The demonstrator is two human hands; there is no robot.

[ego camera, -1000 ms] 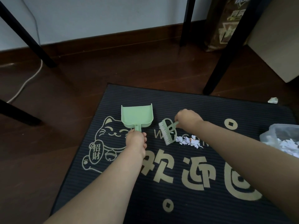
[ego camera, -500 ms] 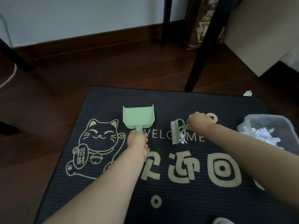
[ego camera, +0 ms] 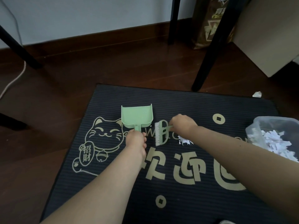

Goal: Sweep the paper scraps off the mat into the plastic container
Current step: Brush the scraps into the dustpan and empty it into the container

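Note:
A dark ribbed mat point(ego camera: 186, 199) with a gold cat and lettering lies on the wooden floor. My left hand point(ego camera: 135, 139) grips the handle of a light green dustpan point(ego camera: 137, 117), which lies flat on the mat with its mouth facing away from me. My right hand point(ego camera: 182, 125) holds the handle of a small green brush point(ego camera: 160, 133), bristles pointing left toward the dustpan. A little pile of white paper scraps point(ego camera: 185, 140) sits on the mat just right of the brush, partly hidden under my right forearm. A clear plastic container point(ego camera: 258, 125) holding paper scraps stands at the mat's right edge.
Black table legs point(ego camera: 208, 50) stand beyond the mat, one close to its far right corner. A crumpled paper bit point(ego camera: 257, 94) lies on the floor there. A brown bag point(ego camera: 208, 23) and a beige box point(ego camera: 265, 34) stand at the back right. A white cable point(ego camera: 14, 78) runs at left.
The brush has shifted left, closer to the dustpan, and more of the scrap pile shows to its right. The camera view has swung slightly; the dustpan stays in place.

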